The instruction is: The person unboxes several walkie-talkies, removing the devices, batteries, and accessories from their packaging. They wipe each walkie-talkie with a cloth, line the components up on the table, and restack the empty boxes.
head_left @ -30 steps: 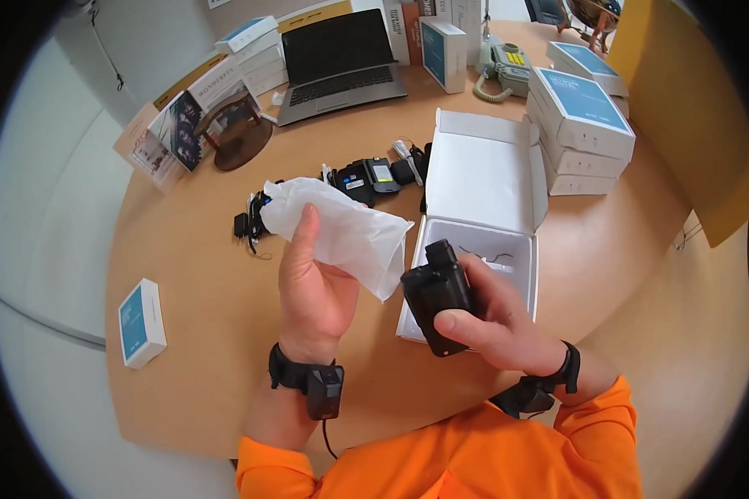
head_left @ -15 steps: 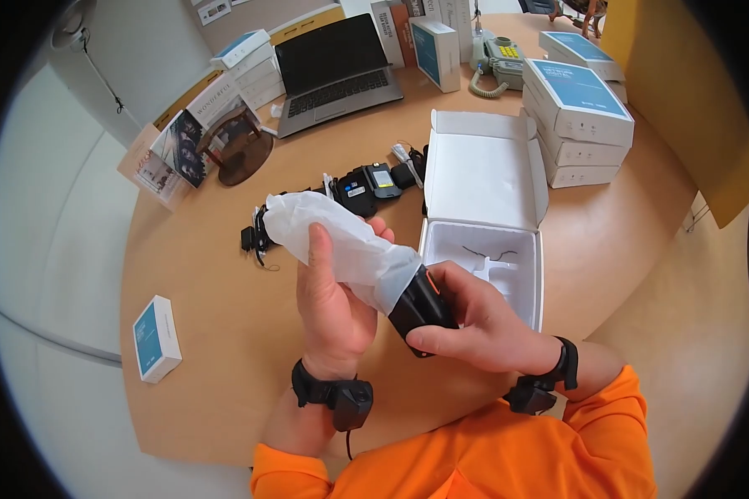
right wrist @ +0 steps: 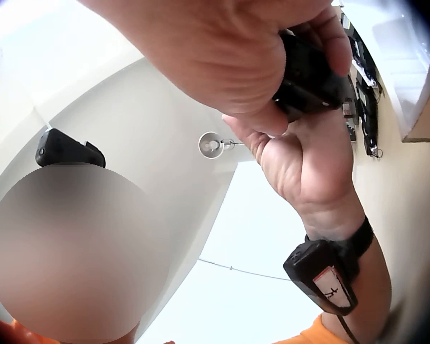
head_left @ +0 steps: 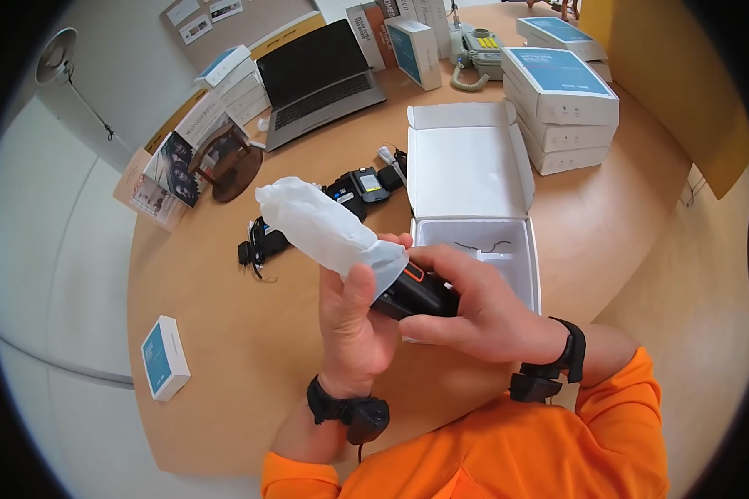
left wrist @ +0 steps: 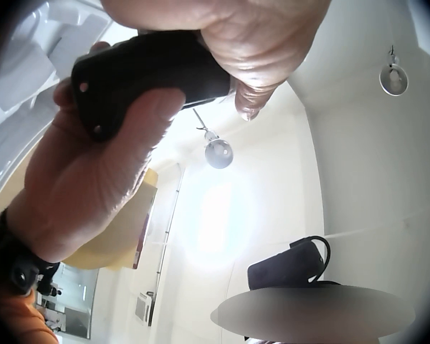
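A thin white bag (head_left: 316,224) covers the far end of a black handheld device (head_left: 424,295) with an orange-edged part. My left hand (head_left: 358,333) holds the bag and the device from below, its thumb on the near side and fingertips showing behind. At the bare end, my right hand (head_left: 491,308) grips the device between thumb and fingers. The left wrist view shows the device's dark end (left wrist: 150,75) in the right hand's grip; the right wrist view shows part of it between both hands. Right behind the hands stands an opened white box (head_left: 470,162) with a moulded tray.
Black devices and cables (head_left: 358,187) lie beyond the hands. A small blue-and-white box (head_left: 165,358) sits at the left. Stacked boxes (head_left: 570,108) stand at the right, near a telephone (head_left: 481,54). A laptop (head_left: 324,83) and a wooden stand (head_left: 233,170) are farther back.
The right hand has brought the device from over the box leftward into the bag's mouth. The bag now covers its far end, and the left hand has moved right, closer to the right hand.
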`<action>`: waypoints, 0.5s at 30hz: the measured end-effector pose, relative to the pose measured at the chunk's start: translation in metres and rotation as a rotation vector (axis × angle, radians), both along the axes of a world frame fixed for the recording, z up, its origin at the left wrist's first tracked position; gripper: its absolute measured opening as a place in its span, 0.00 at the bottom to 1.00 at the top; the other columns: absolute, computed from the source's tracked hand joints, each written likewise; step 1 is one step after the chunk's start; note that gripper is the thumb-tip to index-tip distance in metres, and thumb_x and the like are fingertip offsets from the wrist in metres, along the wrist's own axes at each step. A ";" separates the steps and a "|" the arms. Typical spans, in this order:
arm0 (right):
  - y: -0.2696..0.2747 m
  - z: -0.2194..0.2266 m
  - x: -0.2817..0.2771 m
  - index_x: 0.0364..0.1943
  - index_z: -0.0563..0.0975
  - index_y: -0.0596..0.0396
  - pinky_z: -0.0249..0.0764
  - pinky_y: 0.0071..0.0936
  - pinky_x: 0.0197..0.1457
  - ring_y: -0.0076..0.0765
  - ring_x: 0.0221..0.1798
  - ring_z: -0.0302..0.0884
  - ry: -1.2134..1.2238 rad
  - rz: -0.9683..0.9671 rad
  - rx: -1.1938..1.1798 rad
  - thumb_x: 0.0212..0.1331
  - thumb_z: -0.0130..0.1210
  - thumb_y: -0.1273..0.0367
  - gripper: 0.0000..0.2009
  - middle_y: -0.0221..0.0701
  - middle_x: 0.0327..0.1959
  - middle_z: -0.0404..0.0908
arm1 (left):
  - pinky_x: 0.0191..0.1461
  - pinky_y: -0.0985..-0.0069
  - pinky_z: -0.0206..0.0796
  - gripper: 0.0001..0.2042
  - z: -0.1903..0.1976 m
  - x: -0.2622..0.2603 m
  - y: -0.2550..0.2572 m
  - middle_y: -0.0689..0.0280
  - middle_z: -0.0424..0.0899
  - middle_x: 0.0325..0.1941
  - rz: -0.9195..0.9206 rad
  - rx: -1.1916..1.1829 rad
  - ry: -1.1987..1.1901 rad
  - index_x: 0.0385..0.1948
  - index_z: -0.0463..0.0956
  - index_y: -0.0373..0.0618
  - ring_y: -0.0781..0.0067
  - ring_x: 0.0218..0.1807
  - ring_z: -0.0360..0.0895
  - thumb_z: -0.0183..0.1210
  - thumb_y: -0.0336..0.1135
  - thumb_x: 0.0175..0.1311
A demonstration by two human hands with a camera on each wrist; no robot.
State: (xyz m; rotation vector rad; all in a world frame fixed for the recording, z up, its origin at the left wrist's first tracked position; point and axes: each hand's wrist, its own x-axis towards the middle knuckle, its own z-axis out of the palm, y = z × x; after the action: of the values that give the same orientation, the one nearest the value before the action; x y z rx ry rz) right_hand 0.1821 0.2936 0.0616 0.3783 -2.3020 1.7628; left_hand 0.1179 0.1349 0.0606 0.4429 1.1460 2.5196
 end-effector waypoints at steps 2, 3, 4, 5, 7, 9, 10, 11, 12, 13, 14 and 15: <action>-0.001 0.001 0.002 0.63 0.70 0.61 0.73 0.30 0.58 0.32 0.52 0.76 0.013 -0.020 0.045 0.55 0.72 0.65 0.33 0.37 0.51 0.77 | 0.63 0.61 0.73 0.29 0.002 0.004 0.002 0.61 0.79 0.53 0.009 -0.003 0.000 0.61 0.66 0.44 0.61 0.60 0.77 0.69 0.47 0.64; -0.001 0.002 0.003 0.63 0.70 0.61 0.73 0.31 0.59 0.33 0.53 0.77 0.019 -0.030 0.068 0.54 0.72 0.64 0.34 0.38 0.52 0.77 | 0.63 0.62 0.73 0.30 0.002 0.005 0.003 0.61 0.79 0.53 0.014 -0.005 -0.001 0.61 0.66 0.44 0.62 0.59 0.77 0.69 0.46 0.64; -0.003 0.001 0.002 0.62 0.71 0.62 0.73 0.31 0.57 0.34 0.51 0.77 0.028 -0.029 -0.001 0.54 0.71 0.65 0.32 0.39 0.50 0.77 | 0.63 0.63 0.72 0.30 0.002 0.005 0.003 0.61 0.79 0.54 -0.010 0.003 0.003 0.61 0.66 0.44 0.63 0.59 0.77 0.70 0.45 0.63; -0.005 0.000 0.000 0.61 0.71 0.62 0.74 0.31 0.56 0.35 0.50 0.77 0.037 -0.026 -0.070 0.54 0.70 0.65 0.31 0.40 0.48 0.78 | 0.63 0.64 0.72 0.30 0.002 0.005 0.002 0.61 0.79 0.54 -0.033 0.010 0.007 0.61 0.66 0.44 0.64 0.58 0.77 0.70 0.44 0.63; -0.008 -0.002 -0.003 0.60 0.71 0.62 0.74 0.31 0.55 0.34 0.49 0.77 -0.008 -0.010 -0.217 0.55 0.69 0.65 0.30 0.39 0.47 0.78 | 0.66 0.63 0.70 0.32 -0.002 0.005 0.001 0.61 0.78 0.57 -0.047 -0.027 0.034 0.64 0.64 0.44 0.64 0.60 0.76 0.70 0.43 0.63; -0.010 -0.005 -0.006 0.59 0.71 0.63 0.74 0.29 0.55 0.30 0.49 0.77 -0.119 0.020 -0.371 0.56 0.70 0.65 0.29 0.36 0.47 0.78 | 0.70 0.60 0.66 0.36 -0.011 0.005 0.003 0.59 0.76 0.60 -0.024 -0.112 0.080 0.70 0.60 0.45 0.60 0.65 0.73 0.68 0.45 0.64; -0.011 -0.008 -0.007 0.59 0.70 0.62 0.74 0.28 0.54 0.28 0.49 0.76 -0.113 0.016 -0.396 0.56 0.70 0.65 0.29 0.34 0.47 0.78 | 0.71 0.61 0.65 0.36 -0.011 0.006 0.003 0.60 0.76 0.61 -0.023 -0.100 0.058 0.69 0.61 0.44 0.61 0.65 0.73 0.69 0.43 0.63; -0.012 -0.011 -0.009 0.59 0.70 0.62 0.74 0.27 0.54 0.25 0.49 0.75 -0.107 0.010 -0.421 0.56 0.71 0.64 0.30 0.32 0.47 0.77 | 0.72 0.62 0.64 0.35 -0.011 0.008 0.004 0.60 0.76 0.62 -0.024 -0.088 0.035 0.68 0.61 0.43 0.62 0.65 0.72 0.70 0.41 0.62; -0.012 -0.014 -0.010 0.58 0.70 0.62 0.74 0.26 0.54 0.23 0.49 0.74 -0.101 0.003 -0.445 0.56 0.71 0.64 0.30 0.31 0.47 0.77 | 0.72 0.63 0.63 0.35 -0.009 0.008 0.004 0.60 0.75 0.63 -0.026 -0.076 0.013 0.68 0.62 0.41 0.63 0.66 0.72 0.70 0.40 0.62; -0.011 -0.019 -0.011 0.58 0.69 0.62 0.74 0.25 0.53 0.21 0.49 0.74 -0.114 0.016 -0.452 0.56 0.71 0.65 0.30 0.30 0.48 0.77 | 0.71 0.65 0.64 0.34 -0.007 0.008 0.004 0.62 0.76 0.62 -0.048 -0.072 0.002 0.67 0.63 0.42 0.65 0.64 0.72 0.71 0.37 0.61; -0.008 -0.024 -0.011 0.58 0.69 0.61 0.74 0.24 0.53 0.20 0.49 0.73 -0.128 0.028 -0.459 0.56 0.71 0.66 0.29 0.29 0.48 0.76 | 0.69 0.67 0.64 0.33 -0.005 0.009 0.005 0.64 0.76 0.60 -0.069 -0.068 -0.008 0.66 0.64 0.42 0.68 0.63 0.73 0.71 0.35 0.60; -0.007 -0.027 -0.012 0.58 0.69 0.61 0.74 0.23 0.53 0.19 0.49 0.73 -0.141 0.042 -0.465 0.56 0.71 0.67 0.29 0.28 0.48 0.76 | 0.68 0.69 0.65 0.33 -0.003 0.009 0.004 0.66 0.76 0.59 -0.090 -0.063 -0.017 0.65 0.64 0.43 0.71 0.62 0.73 0.72 0.32 0.60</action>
State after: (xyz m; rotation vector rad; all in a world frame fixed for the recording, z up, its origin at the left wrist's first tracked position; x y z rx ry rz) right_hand 0.1703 0.2867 0.0350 0.2230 -1.8871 2.3286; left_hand 0.1264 0.1394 0.0572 0.4455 1.1689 2.3986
